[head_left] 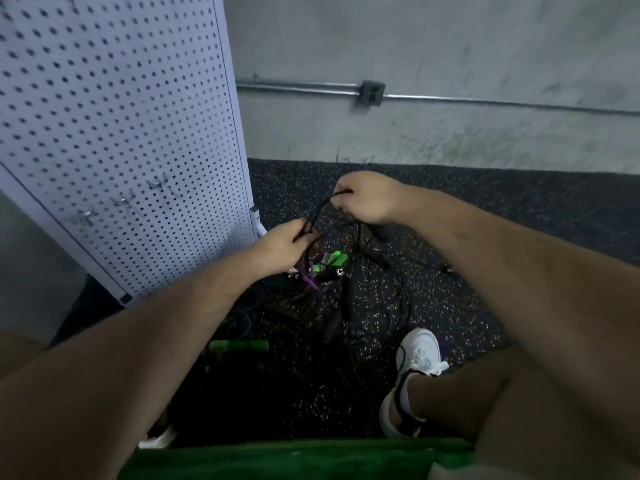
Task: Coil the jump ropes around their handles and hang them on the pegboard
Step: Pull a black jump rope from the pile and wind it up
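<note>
A thin black jump rope (320, 209) arcs between both hands above the speckled floor. My left hand (282, 245) pinches the rope low on the left, and my right hand (365, 200) grips it higher up on the right, with more of its loops hanging below. On the floor under the hands lies a tangle of ropes with green handles (334, 259) and a purple cord (310, 280). Another pair of green handles (239, 346) lies nearer to me. The white pegboard (114, 133) stands at the left, with metal hooks (123, 199) low on it.
Black handles and loose cords (346, 299) sprawl across the dark rubber floor. My white shoe (414, 362) stands at the right of the pile. A grey concrete wall with a metal conduit (450, 97) runs behind. Green fabric (294, 460) fills the bottom edge.
</note>
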### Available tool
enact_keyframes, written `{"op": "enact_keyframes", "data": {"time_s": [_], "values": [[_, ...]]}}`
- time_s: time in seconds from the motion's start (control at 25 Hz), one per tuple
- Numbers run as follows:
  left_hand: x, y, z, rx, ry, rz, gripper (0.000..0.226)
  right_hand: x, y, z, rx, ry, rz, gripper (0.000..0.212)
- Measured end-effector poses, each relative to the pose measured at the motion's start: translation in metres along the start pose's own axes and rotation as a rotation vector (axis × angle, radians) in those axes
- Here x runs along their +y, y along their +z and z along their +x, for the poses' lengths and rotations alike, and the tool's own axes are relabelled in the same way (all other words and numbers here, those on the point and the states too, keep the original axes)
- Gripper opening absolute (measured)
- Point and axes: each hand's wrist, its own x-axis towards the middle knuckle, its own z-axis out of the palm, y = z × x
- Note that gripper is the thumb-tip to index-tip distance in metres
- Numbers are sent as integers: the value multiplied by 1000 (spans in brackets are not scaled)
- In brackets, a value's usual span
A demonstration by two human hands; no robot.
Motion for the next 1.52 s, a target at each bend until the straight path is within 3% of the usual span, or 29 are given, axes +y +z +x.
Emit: {"op": "enact_keyframes", "data": {"time_s": [0.24, 0.48, 0.6, 0.76, 0.84, 1.04, 1.24, 1.32, 1.4, 1.52], "values": [[66, -68, 10, 103, 83, -123, 18, 4, -45, -1, 219, 10, 168, 20], [103, -107, 8, 200, 207, -58, 20, 9, -35, 9, 240, -18, 291, 19], [96, -112, 6, 226, 186, -43, 21, -1, -43, 14, 289, -32, 448, 23], [99, -122, 7, 283, 190, -88, 20, -5, -43, 15, 279, -45, 401, 20], [105, -119, 6, 267, 226, -60, 20, -10, -39, 16, 266, -48, 435, 12], [108, -108, 3, 197, 267, 13, 19, -17, -43, 19, 274, -69, 843, 1], [78, -102, 8, -61, 142, 262, 21, -17, -53, 10, 366, -102, 1035, 6], [67, -99, 11, -104, 73, 311, 25, -14, -57, 2, 387, -60, 961, 10], [69, -102, 11, -48, 30, 257, 26, -8, -57, -6, 324, 0, 626, 5], [91, -111, 9, 113, 92, 169, 26, -6, -42, -7, 102, 47, 389, 39]]}}
